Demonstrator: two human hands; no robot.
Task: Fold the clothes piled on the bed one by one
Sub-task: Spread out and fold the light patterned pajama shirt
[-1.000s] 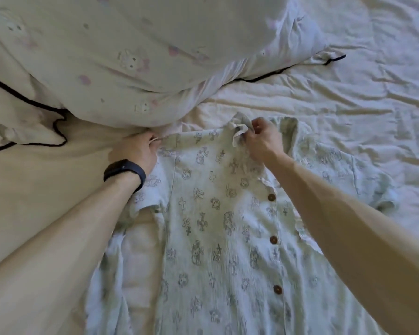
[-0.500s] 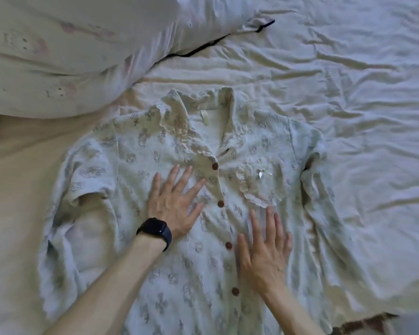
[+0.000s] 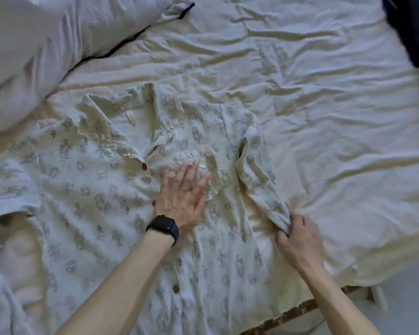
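Garment in hand: a pale green short-sleeved shirt (image 3: 94, 189) in crinkled cotton with a small grey print lies front up in the middle of the bed. Its collar points toward the pillow and its round brown buttons (image 3: 144, 166) are done up.
Left hand: the left hand (image 3: 182, 197), with a black wristwatch (image 3: 163, 227) on its wrist, lies flat on the chest of the shirt. Its fingers (image 3: 191, 172) are spread and press the cloth down.
Right hand: the right hand (image 3: 300, 240) is at the shirt's outer edge, its fingers (image 3: 293, 218) pinching the end of the near sleeve (image 3: 259, 180), which lies bunched and twisted.
Done so far: the shirt is laid out and mostly smoothed, but I see no fold in it yet.
Left to do: by my reckoning, both sleeves and sides go in and then the body is folded up. The far sleeve (image 3: 10, 189) is also rumpled. No pile and no folded stack show from here, so I cannot say how many garments remain.
Surface: a cream, heavily creased bed sheet (image 3: 324, 93), soft underneath, so flattening takes some pressure.
Room: a big pale pillow with black piping (image 3: 46, 44) sits at the head. A dark bundle (image 3: 411, 27) lies at the far corner, and I cannot tell what it is. Pale floor (image 3: 409, 298) shows past the bed's edge.
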